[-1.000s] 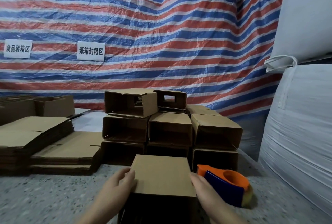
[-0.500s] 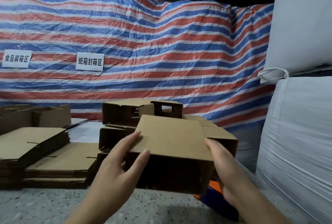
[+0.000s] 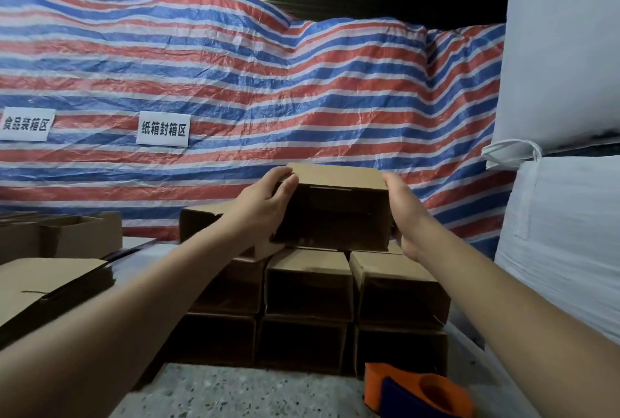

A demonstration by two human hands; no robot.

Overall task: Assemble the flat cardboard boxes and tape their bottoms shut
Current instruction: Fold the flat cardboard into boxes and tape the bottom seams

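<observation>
An assembled brown cardboard box (image 3: 333, 213) sits at the top of a stack of assembled boxes (image 3: 308, 286), held between both hands with arms stretched forward. My left hand (image 3: 265, 208) grips its left end, fingers curled over the top corner. My right hand (image 3: 404, 209) presses flat against its right end, thumb on the top edge. An orange and blue tape dispenser (image 3: 416, 392) lies on the speckled table (image 3: 241, 390) at the lower right.
Stacks of flat cardboard blanks (image 3: 50, 286) lie at the left, with more boxes (image 3: 77, 236) behind them. A striped red, white and blue tarp (image 3: 235, 82) hangs behind. Large white bulk bags (image 3: 563, 233) stand at the right.
The box has been lifted from the table in front of me, carried forward and up, and now rests on top of the stack. Both arms have stretched out with it.
</observation>
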